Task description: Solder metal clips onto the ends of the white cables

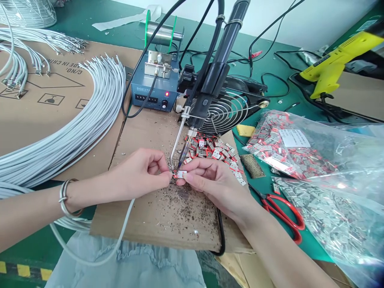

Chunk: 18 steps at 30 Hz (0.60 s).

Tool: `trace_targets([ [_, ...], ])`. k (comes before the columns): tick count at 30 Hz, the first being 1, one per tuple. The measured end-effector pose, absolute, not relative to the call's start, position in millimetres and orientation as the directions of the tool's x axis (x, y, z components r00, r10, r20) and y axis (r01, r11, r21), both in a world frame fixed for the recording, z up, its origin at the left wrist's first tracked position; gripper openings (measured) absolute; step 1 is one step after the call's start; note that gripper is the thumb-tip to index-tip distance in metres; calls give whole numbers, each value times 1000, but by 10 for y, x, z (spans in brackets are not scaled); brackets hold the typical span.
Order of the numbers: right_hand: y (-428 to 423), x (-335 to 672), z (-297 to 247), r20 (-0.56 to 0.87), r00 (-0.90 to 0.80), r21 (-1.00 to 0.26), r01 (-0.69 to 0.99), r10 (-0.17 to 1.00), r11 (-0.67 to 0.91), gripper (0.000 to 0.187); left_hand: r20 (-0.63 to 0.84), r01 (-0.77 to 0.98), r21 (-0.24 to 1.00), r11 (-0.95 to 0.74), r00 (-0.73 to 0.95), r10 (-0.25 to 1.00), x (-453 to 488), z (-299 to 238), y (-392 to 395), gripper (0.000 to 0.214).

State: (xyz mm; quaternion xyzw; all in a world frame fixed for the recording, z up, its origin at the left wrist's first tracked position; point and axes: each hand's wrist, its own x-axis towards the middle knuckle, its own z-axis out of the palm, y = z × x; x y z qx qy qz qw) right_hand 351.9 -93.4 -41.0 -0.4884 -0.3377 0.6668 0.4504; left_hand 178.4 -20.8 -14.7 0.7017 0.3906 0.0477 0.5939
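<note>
My right hand [207,178] pinches a small USB connector [181,174] with a metal shell and a red part. Right above that connector is the tip of a mounted soldering iron [181,158], with a thin solder feed tube [177,144] beside it. Closed at the connector's left end, my left hand [150,170] grips a white cable [127,220], which loops down past my wrist. The cable's end is hidden by my fingers. Behind my right hand lies a pile of loose USB connectors [217,152] on the cardboard [141,220].
A soldering station [154,88] carries a solder spool [162,34]; a round fan [222,112] stands beside it. White cables [90,116] lie left. Right are red-handled scissors [285,216], bags of connectors [282,140] and metal parts [327,224], and a yellow tool [336,60].
</note>
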Motion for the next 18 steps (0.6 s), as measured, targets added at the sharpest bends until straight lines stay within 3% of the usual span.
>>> trace_targets([
  [18,-934,3494,-394,-367,-63,-900,-228,928,-371,12,-423,544,839,-18,672,607,1785,-157,-193,10],
])
